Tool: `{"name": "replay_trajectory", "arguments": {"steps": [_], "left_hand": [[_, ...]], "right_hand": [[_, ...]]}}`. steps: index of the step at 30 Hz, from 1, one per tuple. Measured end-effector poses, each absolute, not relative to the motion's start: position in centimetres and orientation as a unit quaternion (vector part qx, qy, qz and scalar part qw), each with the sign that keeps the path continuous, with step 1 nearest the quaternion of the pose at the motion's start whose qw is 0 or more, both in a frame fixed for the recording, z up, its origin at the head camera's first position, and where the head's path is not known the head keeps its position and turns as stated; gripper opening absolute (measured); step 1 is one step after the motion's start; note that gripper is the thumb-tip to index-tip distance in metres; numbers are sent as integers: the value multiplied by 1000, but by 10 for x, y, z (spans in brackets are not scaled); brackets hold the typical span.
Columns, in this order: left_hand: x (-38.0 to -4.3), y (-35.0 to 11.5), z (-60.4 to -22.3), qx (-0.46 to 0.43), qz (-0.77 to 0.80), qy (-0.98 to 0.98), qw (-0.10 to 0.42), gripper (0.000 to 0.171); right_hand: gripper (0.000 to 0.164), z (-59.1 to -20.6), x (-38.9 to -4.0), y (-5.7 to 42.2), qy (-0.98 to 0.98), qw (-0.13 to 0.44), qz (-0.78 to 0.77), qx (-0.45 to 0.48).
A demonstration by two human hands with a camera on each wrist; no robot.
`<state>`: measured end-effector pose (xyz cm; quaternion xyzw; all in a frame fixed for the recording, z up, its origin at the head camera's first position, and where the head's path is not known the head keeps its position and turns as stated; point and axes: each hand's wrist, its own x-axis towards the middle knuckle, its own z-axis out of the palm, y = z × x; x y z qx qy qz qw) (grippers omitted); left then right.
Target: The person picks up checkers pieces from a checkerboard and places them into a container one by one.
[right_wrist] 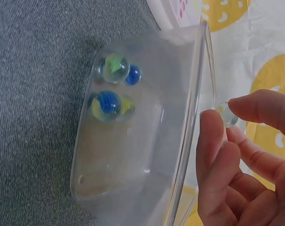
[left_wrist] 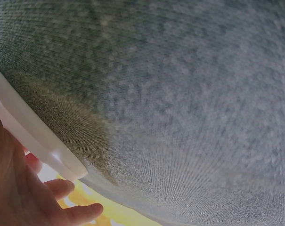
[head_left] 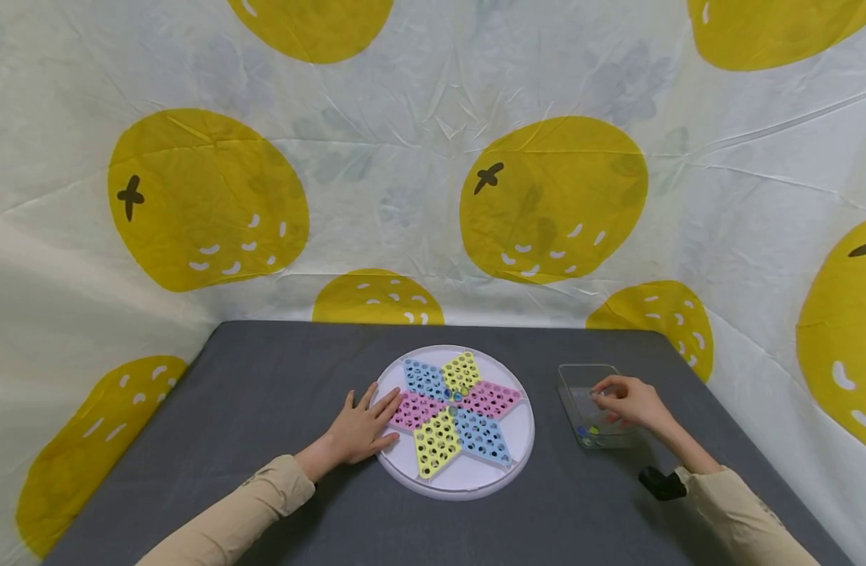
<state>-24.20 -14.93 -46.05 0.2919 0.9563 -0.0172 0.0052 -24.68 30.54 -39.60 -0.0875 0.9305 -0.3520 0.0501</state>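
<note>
My right hand (head_left: 634,402) is above the near part of a clear plastic box (head_left: 569,397). In the right wrist view, the thumb and fingers pinch a clear glass marble (right_wrist: 228,114) beside the box's rim. Inside the box lie several marbles, among them a green-swirled marble (right_wrist: 115,68) and a blue-and-yellow marble (right_wrist: 106,104). My left hand (head_left: 362,428) rests with spread fingers on the left edge of a round white Chinese checkers board (head_left: 521,428). The board bears a star of pink, yellow and blue holed points, with several marbles (head_left: 457,395) around its middle.
A dark grey cloth covers the table (head_left: 277,393). White fabric (head_left: 383,189) printed with yellow fruit hangs behind it and along both sides. A black strap piece (head_left: 662,483) hangs at my right sleeve.
</note>
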Motion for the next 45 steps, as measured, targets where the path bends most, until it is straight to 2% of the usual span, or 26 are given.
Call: {"name": "replay_trajectory", "arguments": {"steps": [45], "left_hand": [[-246,-149,-465,290,-30,957,7,65]], "right_hand": [[33,-398,-247,315,933,56,-348,-69]]}}
